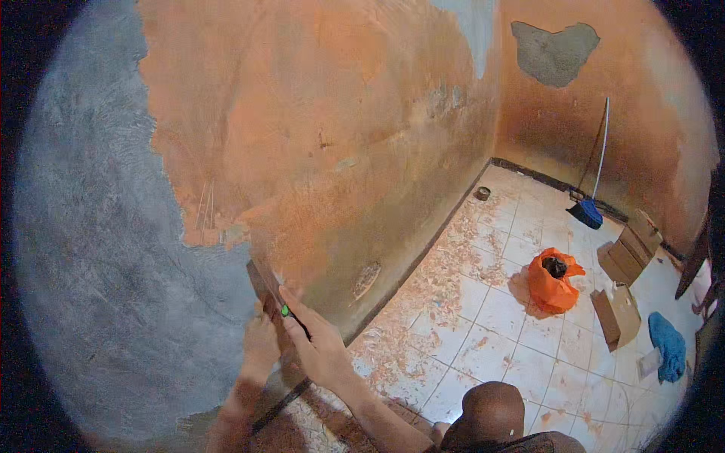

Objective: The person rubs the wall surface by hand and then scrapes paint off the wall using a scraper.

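My right hand grips the black and green handle of a scraper. Its thin blade points up and to the left, against or very near the wall where orange paint meets bared grey plaster. Just left of it, my left hand is close to the wall with its fingers curled. Whether it holds or supports anything there is hidden. A dark shadow of the hand and tool falls on the wall between the two hands.
Paint flakes litter the tiled floor along the dark baseboard. An orange bag stands on the tiles, near cardboard pieces and a blue cloth. A blue broom leans in back; a small round container sits by the corner.
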`<action>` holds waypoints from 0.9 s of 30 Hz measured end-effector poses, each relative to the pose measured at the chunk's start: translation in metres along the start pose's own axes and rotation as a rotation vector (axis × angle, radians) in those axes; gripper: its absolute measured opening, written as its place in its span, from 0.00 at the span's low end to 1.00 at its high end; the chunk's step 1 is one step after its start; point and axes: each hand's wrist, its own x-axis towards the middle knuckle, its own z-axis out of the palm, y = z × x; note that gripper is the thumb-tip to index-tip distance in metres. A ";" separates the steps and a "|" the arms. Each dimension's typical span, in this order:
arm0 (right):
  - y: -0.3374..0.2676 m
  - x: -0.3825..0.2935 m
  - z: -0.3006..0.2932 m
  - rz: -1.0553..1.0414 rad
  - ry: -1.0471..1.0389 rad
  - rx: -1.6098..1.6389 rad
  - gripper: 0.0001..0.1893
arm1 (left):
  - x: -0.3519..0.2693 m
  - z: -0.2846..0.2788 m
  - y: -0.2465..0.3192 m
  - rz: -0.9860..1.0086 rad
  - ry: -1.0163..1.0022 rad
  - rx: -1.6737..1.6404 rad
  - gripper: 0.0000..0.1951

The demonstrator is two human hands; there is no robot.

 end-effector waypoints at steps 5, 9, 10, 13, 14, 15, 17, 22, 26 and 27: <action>0.002 -0.003 0.003 -0.017 0.067 0.008 0.22 | 0.003 -0.009 0.015 -0.307 -0.001 -1.227 0.29; -0.003 0.004 0.005 -0.072 0.046 0.008 0.21 | 0.001 -0.028 0.025 0.123 0.132 -0.134 0.25; -0.007 0.007 0.006 -0.073 0.033 0.017 0.21 | -0.002 -0.024 0.024 0.097 0.091 -0.202 0.25; -0.018 0.009 0.017 -0.072 0.123 -0.089 0.20 | -0.008 -0.008 0.024 0.042 0.030 -0.408 0.24; -0.020 0.009 0.022 -0.071 0.093 -0.064 0.20 | -0.006 -0.004 0.026 0.043 0.024 -0.450 0.24; -0.022 0.008 0.023 -0.057 0.147 -0.129 0.20 | -0.007 0.001 0.030 0.044 0.017 -0.479 0.24; -0.029 0.009 0.033 -0.065 0.147 -0.150 0.20 | -0.020 -0.003 0.020 0.011 0.010 -0.485 0.24; -0.006 -0.002 0.030 -0.055 0.065 -0.085 0.22 | -0.032 0.004 0.013 -0.008 -0.014 -0.484 0.24; -0.003 -0.025 0.028 -0.138 -0.011 -0.065 0.23 | -0.040 0.000 -0.001 0.026 0.010 -0.281 0.25; 0.002 -0.028 0.030 -0.135 -0.010 -0.067 0.23 | -0.039 0.001 -0.003 0.051 0.037 -0.202 0.25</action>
